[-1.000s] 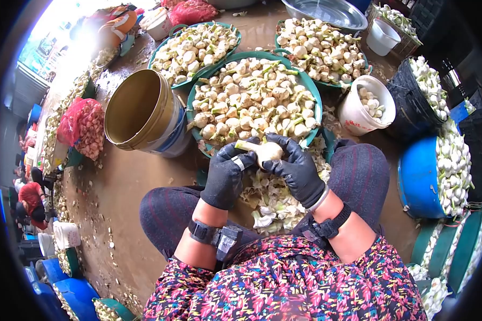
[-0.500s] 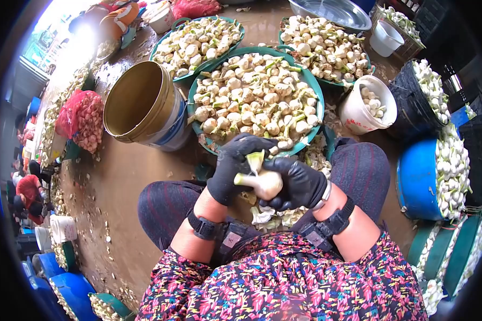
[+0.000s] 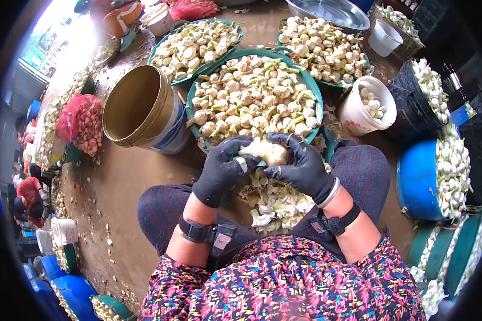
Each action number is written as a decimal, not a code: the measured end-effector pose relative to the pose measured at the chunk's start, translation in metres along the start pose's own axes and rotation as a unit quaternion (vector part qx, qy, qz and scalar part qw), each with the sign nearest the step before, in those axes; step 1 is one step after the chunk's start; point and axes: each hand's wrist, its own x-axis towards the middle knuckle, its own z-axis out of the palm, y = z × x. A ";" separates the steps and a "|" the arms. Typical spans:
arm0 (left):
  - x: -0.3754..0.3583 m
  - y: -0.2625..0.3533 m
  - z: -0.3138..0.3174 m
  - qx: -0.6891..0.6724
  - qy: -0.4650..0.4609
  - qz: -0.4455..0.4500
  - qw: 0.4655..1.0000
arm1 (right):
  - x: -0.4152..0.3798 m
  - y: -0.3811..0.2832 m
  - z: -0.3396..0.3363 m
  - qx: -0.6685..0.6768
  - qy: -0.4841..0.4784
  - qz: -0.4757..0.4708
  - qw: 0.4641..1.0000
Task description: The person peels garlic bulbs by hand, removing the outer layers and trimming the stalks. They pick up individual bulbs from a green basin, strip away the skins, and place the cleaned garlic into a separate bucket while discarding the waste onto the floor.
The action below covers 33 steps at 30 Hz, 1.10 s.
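Note:
My left hand (image 3: 219, 172), in a black glove, is closed on the stem end of a garlic bulb (image 3: 272, 152). A pale band shows around its thumb. My right hand (image 3: 308, 170), also black-gloved, curves its fingers over the bulb's right side, with the thumb below. Both hands are over the near rim of a green tub (image 3: 320, 107) heaped with garlic bulbs (image 3: 254, 96). Under them, between my knees, lies a pile of garlic peelings (image 3: 281, 200).
A brown-lined bucket (image 3: 139, 107) stands left of the tub. To the right are a white bucket (image 3: 351, 119) holding some bulbs and a blue drum (image 3: 420, 176) beside heaped garlic. Two more green tubs of garlic stand behind. A red net sack (image 3: 85, 125) sits far left.
Both hands have moved forward toward the tub, with more space between the wrists. The bulb sits farther forward, its stem pointing left. The upright green-white strip seen earlier is out of sight.

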 end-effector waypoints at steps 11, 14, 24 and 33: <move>-0.015 0.002 0.019 0.096 0.107 0.196 0.970 | 0.002 -0.005 -0.001 0.204 0.059 0.202 0.956; -0.014 -0.002 0.004 -0.136 0.063 0.036 0.988 | 0.002 -0.006 0.001 0.387 0.014 0.238 0.891; -0.012 -0.003 0.005 0.135 0.027 0.108 0.985 | 0.013 -0.004 0.017 0.325 -0.020 0.275 0.905; 0.001 0.000 -0.019 -0.211 0.125 0.108 0.964 | -0.018 0.032 0.024 -0.531 -0.368 0.044 0.762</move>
